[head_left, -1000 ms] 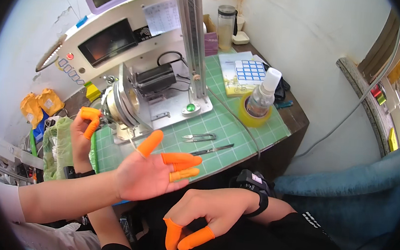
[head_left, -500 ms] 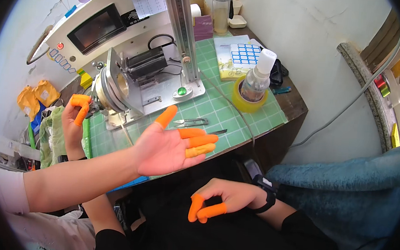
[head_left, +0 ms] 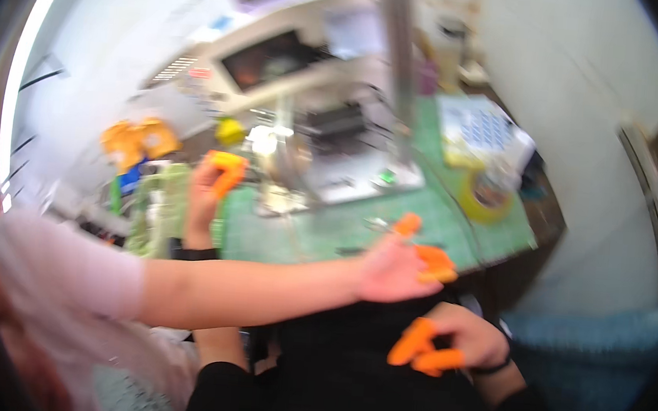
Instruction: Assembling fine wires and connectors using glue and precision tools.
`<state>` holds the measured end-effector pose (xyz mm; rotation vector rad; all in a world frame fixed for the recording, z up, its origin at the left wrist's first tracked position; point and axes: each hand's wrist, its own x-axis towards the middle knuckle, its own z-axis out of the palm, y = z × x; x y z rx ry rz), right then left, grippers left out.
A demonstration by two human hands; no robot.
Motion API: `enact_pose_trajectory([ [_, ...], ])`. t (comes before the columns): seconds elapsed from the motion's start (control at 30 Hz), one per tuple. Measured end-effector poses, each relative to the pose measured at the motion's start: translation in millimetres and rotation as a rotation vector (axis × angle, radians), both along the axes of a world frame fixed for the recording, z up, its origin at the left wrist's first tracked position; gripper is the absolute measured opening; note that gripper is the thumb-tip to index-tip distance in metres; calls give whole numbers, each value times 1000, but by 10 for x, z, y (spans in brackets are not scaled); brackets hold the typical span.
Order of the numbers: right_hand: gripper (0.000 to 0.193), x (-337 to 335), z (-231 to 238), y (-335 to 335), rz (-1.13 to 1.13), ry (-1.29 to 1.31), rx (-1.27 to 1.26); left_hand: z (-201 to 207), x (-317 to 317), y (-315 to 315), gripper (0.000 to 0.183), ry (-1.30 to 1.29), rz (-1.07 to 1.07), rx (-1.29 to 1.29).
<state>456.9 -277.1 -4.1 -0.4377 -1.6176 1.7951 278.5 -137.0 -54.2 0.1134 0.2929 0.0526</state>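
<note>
My left hand, with orange finger cots, is raised beside the round metal wheel of a bench machine. Its fingers are curled and closed; motion blur hides what they hold, if anything. My right hand hangs low over my dark clothing in front of the table, a dark band at its wrist. Its orange-capped fingers bend together, and anything small between them cannot be made out. A co-worker's hand, also with orange finger cots, reaches in from the left between my hands, palm turned up and fingers extended.
The machine has a dark screen and a vertical column. On the green table mat stands a bottle in a yellow roll, with a booklet behind. Orange cloth lies at left.
The view has swung, so the whole scene sits further right and is smeared. More of the co-worker's body shows at left. Their palm has turned, and its fingers look more bunched. Both my hands keep similar poses.
</note>
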Motion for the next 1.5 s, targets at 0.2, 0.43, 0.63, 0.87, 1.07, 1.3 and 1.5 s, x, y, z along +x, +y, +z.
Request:
enact_pose_trajectory([
  [0.2, 31, -116, 1050, -42, -296, 293, 256, -39, -748, 223, 60, -81, 301, 616],
  [0.43, 31, -854, 2268, 391, 78, 174, 870, 1318, -2725, 895, 24, 611, 799, 1852],
  [0.63, 27, -1579, 2848, 153, 124, 832, 1068, 473, -2618, 1510, 9, 624, 872, 1834],
  [0.87, 27, -456, 1898, 808, 943, -27, 1045, 860, -2576, 1103, 15, 655, 806, 1860],
  [1.07, 100, -1304, 1425, 528, 624, 1238, -417, 288, -2680, 1443, 15, 514, 804, 1776],
  [1.3, 29, -1351, 758, 749, 635, -140, 459, 550, -2327, 1442, 10, 412, 839, 1824],
  [1.5, 29, -1469, 332, 597, 469, -510, 380, 454, -2295, 1473, 11, 308, 838, 1797],
])
